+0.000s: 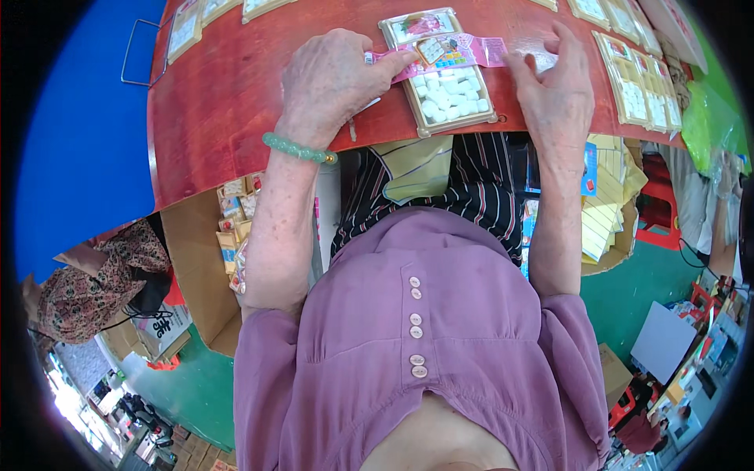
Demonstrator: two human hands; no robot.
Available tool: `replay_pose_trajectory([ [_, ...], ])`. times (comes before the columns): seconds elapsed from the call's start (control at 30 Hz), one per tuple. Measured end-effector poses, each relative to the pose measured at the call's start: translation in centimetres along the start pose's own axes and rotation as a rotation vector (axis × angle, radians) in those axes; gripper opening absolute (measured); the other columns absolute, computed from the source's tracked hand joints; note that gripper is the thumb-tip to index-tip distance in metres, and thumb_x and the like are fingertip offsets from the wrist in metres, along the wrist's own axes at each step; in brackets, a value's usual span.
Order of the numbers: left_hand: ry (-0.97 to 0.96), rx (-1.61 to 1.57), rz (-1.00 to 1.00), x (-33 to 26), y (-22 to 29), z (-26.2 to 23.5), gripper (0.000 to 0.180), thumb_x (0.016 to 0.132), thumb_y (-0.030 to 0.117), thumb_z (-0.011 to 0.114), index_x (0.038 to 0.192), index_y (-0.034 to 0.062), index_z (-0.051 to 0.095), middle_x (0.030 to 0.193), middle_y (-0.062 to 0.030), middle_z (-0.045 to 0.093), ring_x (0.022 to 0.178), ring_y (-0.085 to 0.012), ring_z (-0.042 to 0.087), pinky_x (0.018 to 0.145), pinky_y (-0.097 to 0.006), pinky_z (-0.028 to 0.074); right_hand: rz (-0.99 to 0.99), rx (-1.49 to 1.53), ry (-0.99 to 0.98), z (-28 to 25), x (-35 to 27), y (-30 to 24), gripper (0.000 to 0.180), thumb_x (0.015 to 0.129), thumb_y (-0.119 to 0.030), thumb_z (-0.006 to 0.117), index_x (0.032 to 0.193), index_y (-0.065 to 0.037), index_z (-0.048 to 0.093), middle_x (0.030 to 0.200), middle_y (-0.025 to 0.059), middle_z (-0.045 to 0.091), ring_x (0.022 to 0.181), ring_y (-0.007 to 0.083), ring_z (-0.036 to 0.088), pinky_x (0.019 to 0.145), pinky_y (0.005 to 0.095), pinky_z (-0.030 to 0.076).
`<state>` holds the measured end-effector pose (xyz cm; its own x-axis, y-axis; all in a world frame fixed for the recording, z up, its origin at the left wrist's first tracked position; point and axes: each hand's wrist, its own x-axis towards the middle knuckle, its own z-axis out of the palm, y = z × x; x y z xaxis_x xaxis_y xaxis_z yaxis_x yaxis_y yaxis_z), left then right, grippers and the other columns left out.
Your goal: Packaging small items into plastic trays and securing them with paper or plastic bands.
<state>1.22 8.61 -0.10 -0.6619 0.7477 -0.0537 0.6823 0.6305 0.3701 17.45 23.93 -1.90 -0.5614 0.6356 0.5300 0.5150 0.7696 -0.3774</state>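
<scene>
Purple shirt [424, 306] is looming nearest. On the table [228, 94], a pink label [488, 52] is lying across a box [459, 125] of white pieces [446, 96]; the left hand [334, 74] is pinching one end, the right hand [556, 88] is hanging open, apparently empty, so one-sided pulling could skew it.

Beige-framed rectangular plastic box [459, 125], white pellets [452, 97] inside, upper centre, slightly skewed; pink printed strip [488, 52] across it, ends overhanging.

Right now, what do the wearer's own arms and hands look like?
Left hand ungloved, green beaded bracelet with one gold-coloured bead at the wrist. Right hand ungloved, no bracelet visible. Loose purple sleeves end near the elbows; forearms bare.
</scene>
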Motion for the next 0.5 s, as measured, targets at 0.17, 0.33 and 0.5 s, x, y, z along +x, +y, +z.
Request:
replay_pose_trajectory([
  [0.17,-0.033,-0.004,-0.011,0.2,0.2,-0.4,0.054,0.075,0.056,0.063,0.063,0.0037,0.068,0.061,-0.0167,0.063,0.063,-0.0315,0.064,0.058,-0.043,0.049,-0.443,0.038,-0.066,-0.4,0.2,-1.8,0.042,0.083,-0.027,0.066,0.119,-0.008,0.058,0.119,0.0109,0.059,0.108,0.0273,0.056,0.091,0.0411,0.042],
  [0.33,0.0,-0.012,0.02,0.0,0.1,-0.1,0.054,0.074,0.056,0.063,0.064,0.0031,0.068,0.061,-0.0174,0.062,0.062,-0.0328,0.064,0.059,-0.044,0.049,-0.404,-0.108,-0.349,0.0,-2.5,-4.2,0.053,0.087,-0.048,0.053,0.123,-0.01,0.057,0.128,0.0046,0.054,0.128,0.0251,0.039,0.106,0.0533,0.018],
  [0.5,-0.048,-0.094,-0.009,-1.2,0.7,0.0,0.053,0.074,0.054,0.064,0.063,0.0029,0.068,0.059,-0.0166,0.061,0.061,-0.0321,0.064,0.059,-0.043,0.049,-0.359,-0.163,-0.347,-1.2,-4.2,-4.7,0.058,0.085,-0.049,0.055,0.126,-0.007,0.054,0.131,0.0072,0.052,0.128,0.0265,0.038,0.106,0.0534,0.017],
])
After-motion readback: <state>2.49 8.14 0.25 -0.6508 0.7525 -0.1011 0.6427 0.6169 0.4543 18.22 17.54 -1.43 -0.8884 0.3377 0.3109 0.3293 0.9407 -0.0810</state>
